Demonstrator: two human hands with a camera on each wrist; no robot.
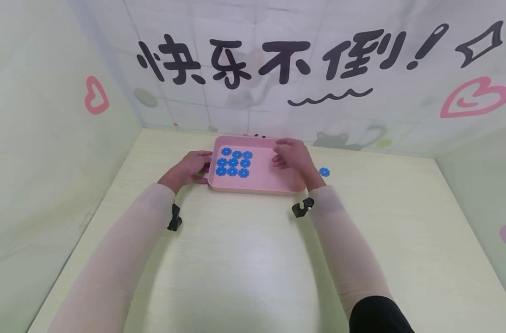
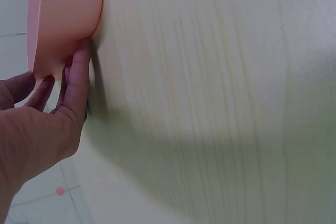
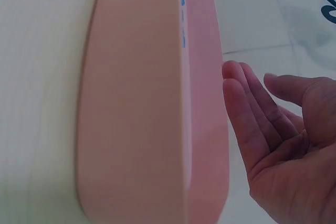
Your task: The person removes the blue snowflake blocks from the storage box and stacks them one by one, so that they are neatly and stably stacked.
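Note:
A pink tray [image 1: 257, 190] lies near the back of the table. My left hand [image 1: 192, 165] is at its left end, where the thumb and fingers grip the handle end; in the left wrist view that hand [image 2: 47, 124] has fingertips against the tray's end wall [image 2: 68, 14]. Several blue snowflake-shaped discs [image 1: 233, 163] lie in rows in the tray's left half. Over the right half hovers my right hand [image 1: 293, 156]. In the right wrist view the hand [image 3: 283, 135] has relaxed fingers apart from the thumb, and nothing shows between them.
One more blue disc [image 1: 324, 172] lies on the pale wooden table [image 1: 244, 249], just right of the tray and my right wrist. A printed cloth wall [image 1: 257, 111] rises close behind the tray, with further cloth walls on both sides.

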